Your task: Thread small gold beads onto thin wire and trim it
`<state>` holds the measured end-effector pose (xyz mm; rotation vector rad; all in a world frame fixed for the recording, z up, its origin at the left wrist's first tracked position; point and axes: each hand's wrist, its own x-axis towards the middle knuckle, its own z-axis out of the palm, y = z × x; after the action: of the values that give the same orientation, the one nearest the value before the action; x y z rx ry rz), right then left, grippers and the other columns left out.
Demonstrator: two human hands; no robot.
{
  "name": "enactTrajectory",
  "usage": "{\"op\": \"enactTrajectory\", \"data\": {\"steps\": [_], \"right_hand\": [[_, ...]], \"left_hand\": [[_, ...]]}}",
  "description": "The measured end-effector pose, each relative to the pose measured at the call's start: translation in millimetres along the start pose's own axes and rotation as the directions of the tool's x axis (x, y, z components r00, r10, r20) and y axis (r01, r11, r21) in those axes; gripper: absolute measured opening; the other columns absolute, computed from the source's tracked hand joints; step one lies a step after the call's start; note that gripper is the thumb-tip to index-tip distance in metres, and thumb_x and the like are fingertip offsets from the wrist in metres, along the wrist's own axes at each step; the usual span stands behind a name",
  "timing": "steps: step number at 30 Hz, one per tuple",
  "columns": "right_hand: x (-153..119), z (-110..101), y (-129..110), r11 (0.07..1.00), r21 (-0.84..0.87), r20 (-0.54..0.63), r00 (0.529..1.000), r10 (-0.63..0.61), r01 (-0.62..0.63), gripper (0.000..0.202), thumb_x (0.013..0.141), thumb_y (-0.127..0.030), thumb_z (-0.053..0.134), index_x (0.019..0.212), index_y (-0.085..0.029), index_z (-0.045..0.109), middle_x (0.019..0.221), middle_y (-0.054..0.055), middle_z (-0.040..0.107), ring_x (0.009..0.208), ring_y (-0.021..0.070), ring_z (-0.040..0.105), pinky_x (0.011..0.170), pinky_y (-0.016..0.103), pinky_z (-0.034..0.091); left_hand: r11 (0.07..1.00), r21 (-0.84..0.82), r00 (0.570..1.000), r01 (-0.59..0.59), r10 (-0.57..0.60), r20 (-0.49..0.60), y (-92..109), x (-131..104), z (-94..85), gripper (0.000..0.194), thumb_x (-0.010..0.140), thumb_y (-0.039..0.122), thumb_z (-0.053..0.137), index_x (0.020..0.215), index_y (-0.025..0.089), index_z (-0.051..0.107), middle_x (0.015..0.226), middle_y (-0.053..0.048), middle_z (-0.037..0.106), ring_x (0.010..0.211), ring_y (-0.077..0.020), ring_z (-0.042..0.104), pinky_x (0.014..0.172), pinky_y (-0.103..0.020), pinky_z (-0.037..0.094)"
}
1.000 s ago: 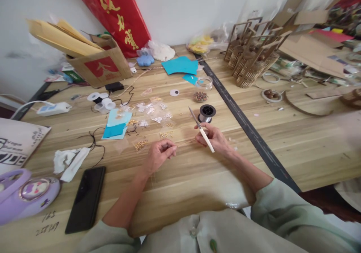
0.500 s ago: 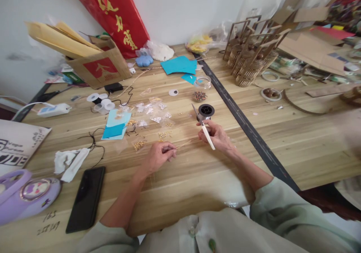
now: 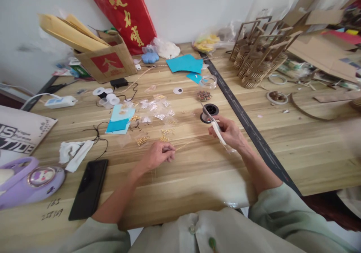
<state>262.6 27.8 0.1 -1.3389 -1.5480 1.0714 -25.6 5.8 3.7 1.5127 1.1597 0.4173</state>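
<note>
The golden strand is held above the middle of the desk, a short way in from the near edge, where one end is pinched between the closed thumb and fingers of the left hand. From there it is stretched toward the right (its far end is too fine to be followed, so whether the right hand is reached cannot be told).

The two hands are kept apart. By the right hand, fingers curled, a white-handled tool is gripped, its metal blade pointed toward the back edge and seen across a black spool; whether the spool is touched cannot be made out.

Just beyond the left hand, toward the back edge, small heaps of gold beads are spread, with clear packets behind them and blue cards on their left. Beyond the spool, a dish of mixed beads is set near a clear jar. Toward the left part of the near edge a black phone is laid flat, and bamboo baskets are grouped by the back edge, right of a dark strip.
</note>
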Motion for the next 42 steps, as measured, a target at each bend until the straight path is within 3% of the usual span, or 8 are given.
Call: {"op": "enactTrajectory", "data": {"steps": [6, 12, 21, 28, 31, 35, 40, 42], "right_hand": [[1, -26, -6, 0.954, -0.295, -0.047, 0.996, -0.074, 0.057, 0.037, 0.074, -0.033, 0.062, 0.106, -0.014, 0.062, 0.056, -0.004, 0.050, 0.047, 0.0091, 0.041, 0.045, 0.021, 0.029], [-1, -40, -7, 0.830, -0.552, -0.081, 0.985, -0.149, 0.080, 0.033, 0.075, -0.029, 0.059, 0.105, -0.015, 0.065, 0.058, -0.002, 0.054, 0.051, 0.0109, 0.048, 0.049, 0.020, 0.033], [-3, -46, -1, 0.744, -0.661, 0.003, 0.991, -0.131, 0.100, 0.033, 0.078, -0.029, 0.057, 0.108, -0.016, 0.065, 0.068, 0.003, 0.064, 0.059, 0.0145, 0.057, 0.056, 0.022, 0.039], [-5, -48, 2, 0.723, -0.681, 0.029, 0.991, -0.134, 0.118, 0.032, 0.079, -0.028, 0.055, 0.106, -0.015, 0.065, 0.076, 0.005, 0.068, 0.062, 0.0152, 0.060, 0.057, 0.023, 0.040], [-6, -49, 0, 0.704, -0.704, 0.026, 0.994, -0.107, 0.094, 0.031, 0.079, -0.030, 0.054, 0.105, -0.016, 0.065, 0.073, 0.005, 0.067, 0.060, 0.0152, 0.060, 0.056, 0.023, 0.039], [-10, -53, -7, 0.652, -0.757, -0.022, 0.996, -0.090, 0.042, 0.030, 0.080, -0.030, 0.053, 0.105, -0.019, 0.065, 0.072, 0.004, 0.067, 0.063, 0.0173, 0.062, 0.057, 0.023, 0.039], [-20, -58, -25, 0.471, -0.880, -0.117, 0.987, -0.107, -0.054, 0.034, 0.080, -0.027, 0.052, 0.112, -0.022, 0.063, 0.074, 0.007, 0.069, 0.061, 0.0218, 0.063, 0.053, 0.026, 0.035], [-28, -54, -31, 0.474, -0.880, -0.030, 0.995, -0.097, 0.020, 0.035, 0.080, -0.025, 0.052, 0.113, -0.022, 0.062, 0.076, 0.006, 0.070, 0.061, 0.0205, 0.063, 0.052, 0.025, 0.034]], "left_hand": [[0.999, 0.031, 0.995, -0.023, 0.026, -0.093, -9, -7, 6.7, 0.021, 0.077, 0.033, 0.062, 0.070, 0.014, 0.063, 0.058, -0.002, 0.063, 0.050, -0.0109, 0.055, 0.050, -0.021, 0.043], [0.984, 0.147, 0.984, -0.096, 0.116, -0.136, -15, -5, 15.3, 0.014, 0.074, 0.029, 0.062, 0.073, 0.017, 0.070, 0.069, -0.003, 0.068, 0.061, -0.0147, 0.057, 0.056, -0.023, 0.042], [0.933, 0.354, 0.975, -0.069, 0.139, -0.176, -12, -11, 18.5, 0.012, 0.074, 0.025, 0.062, 0.066, 0.019, 0.068, 0.057, 0.000, 0.062, 0.052, -0.0132, 0.050, 0.056, -0.024, 0.034], [0.925, 0.349, 0.955, -0.149, 0.226, -0.192, -18, -11, 24.0, 0.005, 0.074, 0.024, 0.066, 0.076, 0.020, 0.068, 0.058, 0.001, 0.060, 0.052, -0.0125, 0.049, 0.057, -0.024, 0.036], [0.876, 0.427, 0.927, -0.225, 0.327, -0.183, -20, -9, 29.6, 0.014, 0.077, 0.023, 0.065, 0.090, 0.019, 0.067, 0.068, -0.001, 0.062, 0.057, -0.0124, 0.052, 0.061, -0.024, 0.041], [0.720, 0.622, 0.901, -0.309, 0.431, -0.051, -20, -6, 34.9, 0.020, 0.087, 0.022, 0.054, 0.103, 0.019, 0.065, 0.089, -0.005, 0.064, 0.075, -0.0147, 0.059, 0.069, -0.026, 0.046], [0.636, 0.702, 0.885, -0.321, 0.466, -0.018, -19, -5, 36.4, 0.017, 0.090, 0.022, 0.048, 0.092, 0.017, 0.065, 0.088, -0.004, 0.064, 0.079, -0.0146, 0.061, 0.070, -0.025, 0.046], [0.636, 0.700, 0.881, -0.323, 0.473, -0.023, -19, -6, 36.3, 0.016, 0.091, 0.022, 0.048, 0.087, 0.017, 0.063, 0.086, -0.003, 0.064, 0.078, -0.0138, 0.060, 0.069, -0.024, 0.046]]}}
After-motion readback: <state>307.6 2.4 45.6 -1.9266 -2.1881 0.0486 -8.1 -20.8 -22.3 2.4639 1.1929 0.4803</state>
